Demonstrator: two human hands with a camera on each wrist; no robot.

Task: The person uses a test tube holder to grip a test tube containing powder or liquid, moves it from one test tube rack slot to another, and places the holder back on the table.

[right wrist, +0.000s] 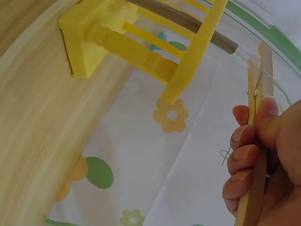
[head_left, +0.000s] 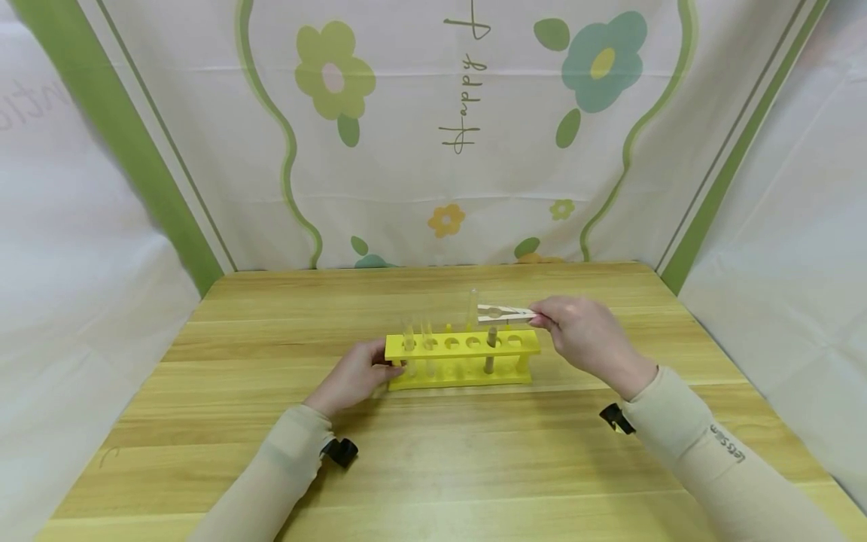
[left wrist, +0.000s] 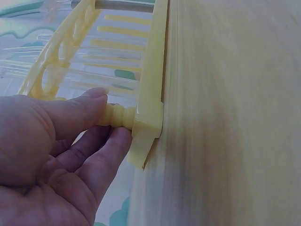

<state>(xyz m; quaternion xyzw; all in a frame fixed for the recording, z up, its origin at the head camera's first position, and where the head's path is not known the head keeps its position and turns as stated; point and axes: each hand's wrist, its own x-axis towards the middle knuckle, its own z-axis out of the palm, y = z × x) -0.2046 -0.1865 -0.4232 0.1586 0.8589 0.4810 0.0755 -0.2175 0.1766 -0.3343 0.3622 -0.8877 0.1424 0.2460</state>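
My left hand (head_left: 355,374) pinches the left end post (left wrist: 117,115) of a yellow test tube rack (head_left: 460,381) between thumb and fingers. My right hand (head_left: 589,335) grips a wooden test tube clamp (head_left: 509,315), fingers curled round its handle. In the right wrist view, the clamp's tips overlap the clear upper end of a test tube with grey-brown contents (right wrist: 188,21), which stands in the rack's right part. Two clear test tubes (head_left: 427,339) stand at the rack's left. Another clear tube (head_left: 473,305) rises behind the rack's top bar, near the clamp's tips.
The rack rests on a wood-grain table (head_left: 460,459). A white cloth backdrop (head_left: 406,165) with printed flowers hangs behind the table's far edge. White cloth sides (head_left: 81,263) rise at left and right. A black strap (head_left: 341,452) is on the left sleeve.
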